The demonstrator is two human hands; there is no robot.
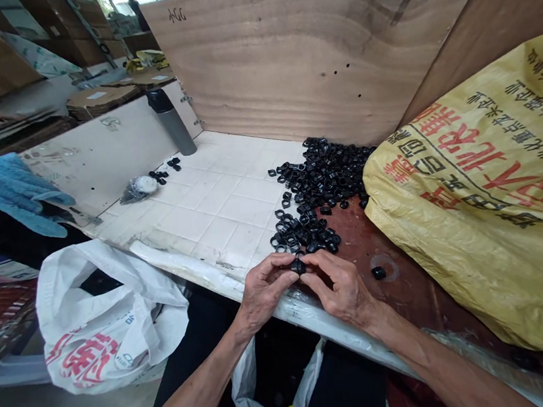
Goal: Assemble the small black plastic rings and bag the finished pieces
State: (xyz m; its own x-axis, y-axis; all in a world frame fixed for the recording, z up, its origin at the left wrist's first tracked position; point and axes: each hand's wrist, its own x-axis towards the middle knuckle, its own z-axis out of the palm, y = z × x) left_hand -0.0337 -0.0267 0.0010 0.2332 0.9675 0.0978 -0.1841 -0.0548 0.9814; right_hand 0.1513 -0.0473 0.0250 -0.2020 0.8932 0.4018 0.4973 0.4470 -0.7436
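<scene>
Between the fingertips of my left hand (268,286) and my right hand (338,284) is a small round black plastic part (298,266). Both hands pinch it from opposite sides, over the front edge of the table. Just beyond my fingers lies a cluster of black plastic rings (299,232). A larger heap of similar black parts (329,170) sits behind it, against the wooden board. One loose black piece (378,273) rests on the reddish-brown surface, right of my right hand.
A yellow woven sack (479,204) lies along the right side. Toward the back left stands a grey bottle (173,123), near a small plastic bag (138,188). A white bag (112,322) hangs at the left front. A person's blue glove (17,192) shows at far left.
</scene>
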